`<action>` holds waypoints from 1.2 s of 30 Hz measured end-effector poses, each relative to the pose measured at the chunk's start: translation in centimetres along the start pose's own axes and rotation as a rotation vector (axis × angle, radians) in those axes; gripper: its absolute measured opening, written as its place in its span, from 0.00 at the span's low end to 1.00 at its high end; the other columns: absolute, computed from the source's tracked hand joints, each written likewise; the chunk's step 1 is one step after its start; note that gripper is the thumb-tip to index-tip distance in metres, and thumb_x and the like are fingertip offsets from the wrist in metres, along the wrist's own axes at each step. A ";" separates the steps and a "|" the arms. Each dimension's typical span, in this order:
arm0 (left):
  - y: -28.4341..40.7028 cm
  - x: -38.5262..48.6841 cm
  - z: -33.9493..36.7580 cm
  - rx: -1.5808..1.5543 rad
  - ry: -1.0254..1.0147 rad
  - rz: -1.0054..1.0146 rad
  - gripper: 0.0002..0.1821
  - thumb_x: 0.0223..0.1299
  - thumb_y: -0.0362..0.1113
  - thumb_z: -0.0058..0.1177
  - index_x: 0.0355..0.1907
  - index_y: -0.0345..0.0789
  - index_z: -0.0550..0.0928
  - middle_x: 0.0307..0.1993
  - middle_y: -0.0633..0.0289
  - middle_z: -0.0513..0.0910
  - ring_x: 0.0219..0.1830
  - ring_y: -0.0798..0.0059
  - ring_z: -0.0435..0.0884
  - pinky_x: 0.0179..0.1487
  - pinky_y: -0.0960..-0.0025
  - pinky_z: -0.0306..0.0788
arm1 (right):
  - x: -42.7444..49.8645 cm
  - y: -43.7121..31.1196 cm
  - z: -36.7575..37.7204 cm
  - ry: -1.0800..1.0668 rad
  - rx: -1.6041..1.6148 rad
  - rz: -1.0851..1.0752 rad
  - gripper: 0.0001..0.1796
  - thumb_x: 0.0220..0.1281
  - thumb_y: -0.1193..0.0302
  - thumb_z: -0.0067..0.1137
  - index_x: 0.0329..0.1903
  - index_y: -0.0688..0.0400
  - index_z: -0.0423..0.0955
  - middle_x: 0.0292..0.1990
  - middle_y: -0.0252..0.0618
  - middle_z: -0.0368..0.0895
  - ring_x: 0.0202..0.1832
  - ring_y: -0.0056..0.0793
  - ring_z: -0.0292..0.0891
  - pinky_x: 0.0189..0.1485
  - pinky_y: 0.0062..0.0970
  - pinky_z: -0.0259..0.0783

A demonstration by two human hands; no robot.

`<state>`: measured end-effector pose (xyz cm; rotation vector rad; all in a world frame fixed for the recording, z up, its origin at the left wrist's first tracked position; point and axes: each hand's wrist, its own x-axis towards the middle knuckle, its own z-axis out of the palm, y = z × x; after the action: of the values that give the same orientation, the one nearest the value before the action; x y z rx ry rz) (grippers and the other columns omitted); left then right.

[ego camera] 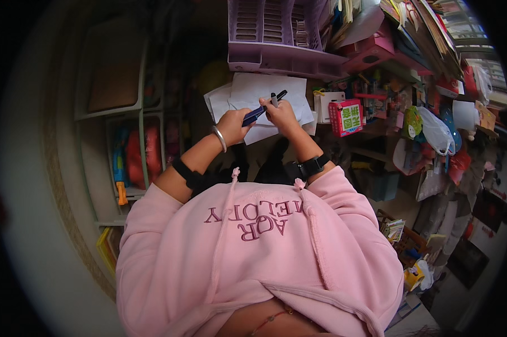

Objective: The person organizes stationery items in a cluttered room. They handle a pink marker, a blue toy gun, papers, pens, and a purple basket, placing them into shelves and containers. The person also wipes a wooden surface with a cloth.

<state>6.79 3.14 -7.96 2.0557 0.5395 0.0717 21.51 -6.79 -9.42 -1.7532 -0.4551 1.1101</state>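
Above loose white sheets of paper (267,89), my two hands are close together. My left hand (233,125) is closed around a dark blue object (254,116), perhaps a thick pen or a small tool; its exact kind is unclear. The far end of that object meets the fingers of my right hand (282,116). My right hand grips a black pen or marker (282,94), its dark end pointing away from me. A short grey piece (274,99), possibly a cap, stands up at the same fingers. My fingers hide where these parts meet.
Beyond the paper stands a purple plastic organizer (278,52) with slotted compartments. To the right are a pink box (346,117) bearing writing, white cards (328,104), and piled books and papers (430,38). Shelves with a red bag (143,156) line the left side.
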 end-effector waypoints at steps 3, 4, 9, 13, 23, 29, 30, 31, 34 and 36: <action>0.7 -0.9 -1.4 -0.465 -0.091 -0.130 0.09 0.53 0.35 0.55 0.27 0.30 0.77 0.20 0.61 0.79 0.20 0.76 0.76 0.25 0.72 0.69 | 0.0 -1.4 -1.7 0.071 0.426 0.176 0.15 0.57 0.60 0.55 0.23 0.57 0.71 0.11 0.26 0.62 0.11 0.17 0.57 0.15 0.18 0.53; 0.4 -1.9 -2.8 -0.633 -0.238 -0.292 0.09 0.53 0.35 0.55 0.28 0.30 0.78 0.20 0.63 0.79 0.18 0.80 0.73 0.22 0.76 0.66 | 0.6 -2.3 -3.9 0.249 0.560 0.079 0.14 0.58 0.60 0.55 0.23 0.56 0.71 0.11 0.26 0.62 0.11 0.16 0.57 0.15 0.18 0.52; -1.8 -3.0 -4.3 -0.629 -0.222 -0.523 0.11 0.56 0.36 0.54 0.38 0.32 0.77 0.27 0.65 0.81 0.17 0.87 0.68 0.18 0.82 0.61 | 2.9 -2.8 -5.3 0.122 0.211 -0.272 0.11 0.60 0.63 0.54 0.31 0.57 0.71 0.20 0.34 0.77 0.21 0.17 0.70 0.22 0.18 0.63; -3.7 1.1 -0.9 -0.801 0.008 -0.475 0.14 0.57 0.39 0.55 0.42 0.34 0.77 0.27 0.67 0.79 0.18 0.86 0.71 0.19 0.83 0.62 | 5.0 0.8 0.9 0.177 -0.265 -0.616 0.10 0.51 0.70 0.62 0.35 0.59 0.74 0.27 0.42 0.81 0.29 0.35 0.79 0.33 0.27 0.72; -5.4 2.6 0.5 -0.786 0.095 -0.525 0.17 0.56 0.38 0.54 0.46 0.30 0.75 0.31 0.62 0.81 0.16 0.86 0.68 0.18 0.82 0.61 | 5.1 2.2 0.3 0.288 -0.322 -0.559 0.10 0.47 0.72 0.61 0.36 0.54 0.76 0.29 0.45 0.80 0.34 0.44 0.78 0.34 0.30 0.72; -5.4 2.9 0.0 -0.775 0.053 -0.485 0.20 0.56 0.36 0.55 0.48 0.26 0.72 0.36 0.58 0.82 0.20 0.85 0.72 0.20 0.82 0.63 | 5.0 0.8 -1.2 0.368 -0.346 -0.518 0.08 0.51 0.66 0.56 0.30 0.58 0.74 0.22 0.42 0.79 0.24 0.36 0.76 0.27 0.28 0.69; -5.0 2.6 -0.3 -0.760 0.021 -0.484 0.21 0.56 0.35 0.55 0.49 0.26 0.71 0.36 0.58 0.82 0.21 0.85 0.72 0.20 0.83 0.63 | 4.6 0.3 -1.6 0.403 -0.324 -0.480 0.09 0.52 0.65 0.55 0.29 0.59 0.73 0.20 0.40 0.78 0.21 0.33 0.74 0.25 0.27 0.68; -4.5 2.4 -0.5 -0.800 0.035 -0.455 0.21 0.56 0.35 0.55 0.49 0.26 0.71 0.36 0.57 0.82 0.21 0.85 0.72 0.20 0.83 0.63 | 4.2 -0.2 -2.0 0.298 -0.095 -0.370 0.09 0.53 0.65 0.55 0.29 0.58 0.73 0.20 0.38 0.77 0.19 0.29 0.71 0.23 0.24 0.65; -2.3 1.5 -1.3 -0.916 0.006 -0.378 0.20 0.56 0.34 0.54 0.49 0.27 0.70 0.35 0.56 0.82 0.20 0.86 0.71 0.20 0.83 0.64 | 2.2 -1.7 -2.6 0.039 0.430 -0.047 0.08 0.54 0.66 0.54 0.29 0.56 0.71 0.19 0.33 0.72 0.16 0.14 0.60 0.18 0.16 0.53; -0.9 1.2 -2.1 -0.993 -0.085 -0.287 0.18 0.57 0.34 0.54 0.48 0.28 0.71 0.33 0.56 0.82 0.19 0.87 0.70 0.20 0.83 0.65 | 1.0 -2.6 -2.5 -0.034 0.448 -0.053 0.07 0.55 0.66 0.52 0.32 0.56 0.70 0.19 0.33 0.71 0.15 0.15 0.60 0.17 0.15 0.52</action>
<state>6.97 5.74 -7.81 1.0032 0.5815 0.0632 24.52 -6.25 -7.36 -1.3245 -0.2462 1.1063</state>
